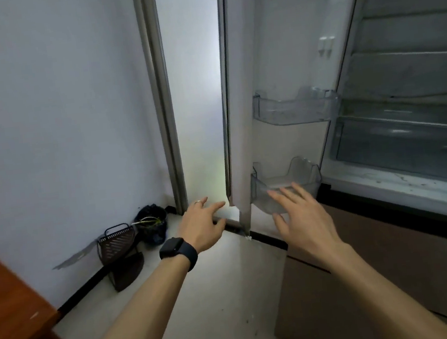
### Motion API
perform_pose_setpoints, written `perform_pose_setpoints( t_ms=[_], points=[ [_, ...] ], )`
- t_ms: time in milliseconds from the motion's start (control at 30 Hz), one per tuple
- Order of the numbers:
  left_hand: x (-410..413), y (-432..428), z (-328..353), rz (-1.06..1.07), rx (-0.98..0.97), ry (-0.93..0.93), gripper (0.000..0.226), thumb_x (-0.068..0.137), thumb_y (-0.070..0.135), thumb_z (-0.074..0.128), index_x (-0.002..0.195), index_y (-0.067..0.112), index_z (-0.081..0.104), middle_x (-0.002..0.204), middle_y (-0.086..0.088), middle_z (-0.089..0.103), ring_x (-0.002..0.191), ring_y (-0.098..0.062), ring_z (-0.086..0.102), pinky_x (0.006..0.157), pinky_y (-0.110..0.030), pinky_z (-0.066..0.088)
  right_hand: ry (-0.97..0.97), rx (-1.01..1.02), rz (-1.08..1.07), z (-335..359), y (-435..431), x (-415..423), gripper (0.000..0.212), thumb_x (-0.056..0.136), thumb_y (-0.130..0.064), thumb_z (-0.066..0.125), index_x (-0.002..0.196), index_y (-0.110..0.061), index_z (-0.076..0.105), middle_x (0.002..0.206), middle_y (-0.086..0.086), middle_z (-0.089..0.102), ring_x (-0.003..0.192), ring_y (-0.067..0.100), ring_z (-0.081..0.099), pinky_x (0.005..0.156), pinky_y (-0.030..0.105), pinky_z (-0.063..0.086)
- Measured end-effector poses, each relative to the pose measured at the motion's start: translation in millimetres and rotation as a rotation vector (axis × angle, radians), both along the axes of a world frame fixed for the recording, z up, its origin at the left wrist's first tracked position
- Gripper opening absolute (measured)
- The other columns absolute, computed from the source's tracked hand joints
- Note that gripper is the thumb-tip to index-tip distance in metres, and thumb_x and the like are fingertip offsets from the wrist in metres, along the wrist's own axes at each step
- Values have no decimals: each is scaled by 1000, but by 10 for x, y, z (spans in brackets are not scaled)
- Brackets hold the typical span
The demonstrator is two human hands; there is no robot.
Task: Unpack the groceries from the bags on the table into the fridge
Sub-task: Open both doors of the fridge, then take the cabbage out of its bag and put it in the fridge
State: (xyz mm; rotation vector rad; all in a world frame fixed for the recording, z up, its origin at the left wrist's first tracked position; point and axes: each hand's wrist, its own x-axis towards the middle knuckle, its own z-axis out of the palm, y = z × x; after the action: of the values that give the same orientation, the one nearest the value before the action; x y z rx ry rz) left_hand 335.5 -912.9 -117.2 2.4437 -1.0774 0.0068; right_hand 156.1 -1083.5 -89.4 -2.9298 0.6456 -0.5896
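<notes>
The fridge (411, 69) stands open on the right, its shelves bare. Its left door (243, 111) is swung out toward me, with two clear door bins (293, 105). My left hand (202, 224), with a dark watch on the wrist and a ring, hovers near the door's lower outer edge, fingers apart, holding nothing. My right hand (303, 216) is spread in front of the lowest door bin (282, 182), also holding nothing. No bags or groceries are in view.
A brown wooden table corner (6, 305) sits at lower left. By the wall stand a dark wire basket (116, 243) and a black pot with a plant (151, 222). Brown lower fridge drawers (368, 278) jut out at right. Pale floor lies between.
</notes>
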Motion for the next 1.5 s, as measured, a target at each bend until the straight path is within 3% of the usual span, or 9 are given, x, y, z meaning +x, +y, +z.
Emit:
perform_pose_setpoints(
  t_ms=[133, 333, 667, 800, 1100, 1500],
  points=[
    [-403, 880, -142, 66, 19, -26, 55, 97, 40, 52, 150, 36, 37, 158, -3, 34, 147, -23, 21, 119, -36, 19, 4, 128, 152, 25, 625, -144, 47, 100, -42, 48, 146, -36, 46, 154, -13, 42, 149, 13, 24, 120, 38, 25],
    [-1011, 2471, -481, 314, 102, 37, 53, 96, 47, 51, 147, 42, 38, 154, 7, 40, 145, -17, 27, 117, -38, 26, 125, 291, 454, -411, 1957, -73, 46, 100, -49, 46, 146, -41, 45, 154, -16, 41, 149, 10, 23, 119, 34, 24],
    [-1903, 5263, -472, 831, 126, 48, 46, 95, 43, 54, 141, 42, 47, 149, 4, 45, 141, -19, 34, 116, -41, 30, 212, 266, 925, -514, 4662, 33, 44, 100, -41, 49, 144, -37, 49, 148, -14, 49, 145, 16, 31, 115, 29, 26],
    [-2246, 6399, -433, 978, 81, 13, 46, 96, 41, 57, 141, 38, 50, 146, 3, 49, 138, -18, 38, 113, -37, 33, 206, 274, 1063, -522, 5775, 41, 45, 99, -45, 49, 143, -38, 49, 143, -14, 54, 142, 18, 34, 115, 36, 32],
    [-2568, 8572, -573, 1077, 76, 16, 46, 95, 40, 57, 141, 37, 50, 143, 3, 51, 133, -17, 43, 109, -38, 38, 217, 392, 1151, -761, 7894, -48, 45, 98, -45, 53, 143, -39, 48, 144, -15, 52, 139, 12, 37, 113, 34, 37],
    [-2024, 9979, -999, 1059, 69, 113, 45, 95, 37, 57, 140, 36, 51, 139, 5, 52, 130, -17, 44, 107, -37, 39, 339, 401, 1123, -1212, 9299, 404, 46, 98, -48, 51, 143, -41, 46, 146, -17, 49, 138, 8, 39, 109, 30, 37]
  ],
)
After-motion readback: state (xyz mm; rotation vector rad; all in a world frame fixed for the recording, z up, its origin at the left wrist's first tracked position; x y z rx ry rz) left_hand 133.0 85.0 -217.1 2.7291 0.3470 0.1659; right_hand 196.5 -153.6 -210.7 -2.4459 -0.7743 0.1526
